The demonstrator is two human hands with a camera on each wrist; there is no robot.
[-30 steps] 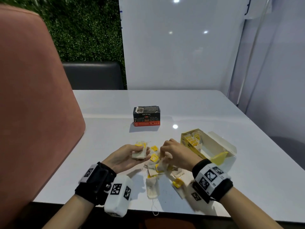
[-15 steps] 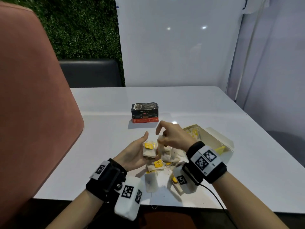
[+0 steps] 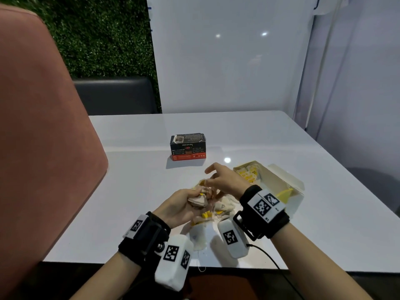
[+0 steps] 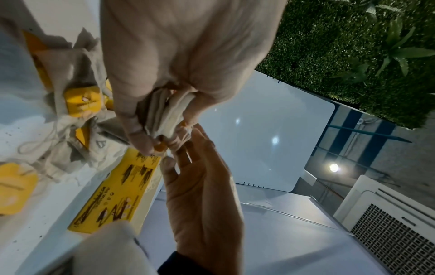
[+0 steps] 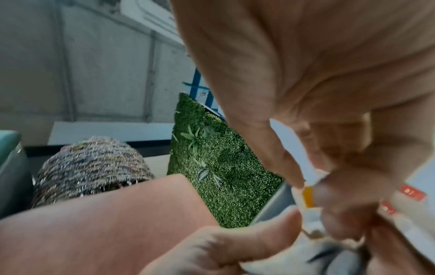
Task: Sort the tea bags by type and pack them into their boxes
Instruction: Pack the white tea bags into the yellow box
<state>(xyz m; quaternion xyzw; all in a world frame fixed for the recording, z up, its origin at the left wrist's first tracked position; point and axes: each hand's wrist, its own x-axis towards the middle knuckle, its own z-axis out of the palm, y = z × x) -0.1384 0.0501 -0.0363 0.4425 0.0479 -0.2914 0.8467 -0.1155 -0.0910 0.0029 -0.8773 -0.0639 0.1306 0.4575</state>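
White tabletop [image 3: 138, 187]: it carries both boxes and the loose tea bags; your two hands meet above its near edge.
Left hand [image 3: 177, 207]: palm up, your fingers and thumb curl round a small stack of tea bags [image 3: 198, 201]; the left wrist view shows the bunch pinched between thumb and fingertips.
Right hand [image 3: 225, 180]: it hovers just above the stack, fingertips pinching at a bag with a yellow tag at its top edge, index finger lifted clear.
Loose tea bags [image 3: 218, 210]: a scattered heap with yellow tags lies on the table under and between your hands, close to the near edge; one bag [image 3: 198, 237] lies apart, nearest that edge.
Yellow box [image 3: 279, 187]: open, lid flap folded back, right of your hands toward the table's right edge; several yellow-tagged bags sit inside.
Black box [image 3: 187, 146]: closed, with a red band along its base, standing farther back near the table's middle, well apart from the heap.
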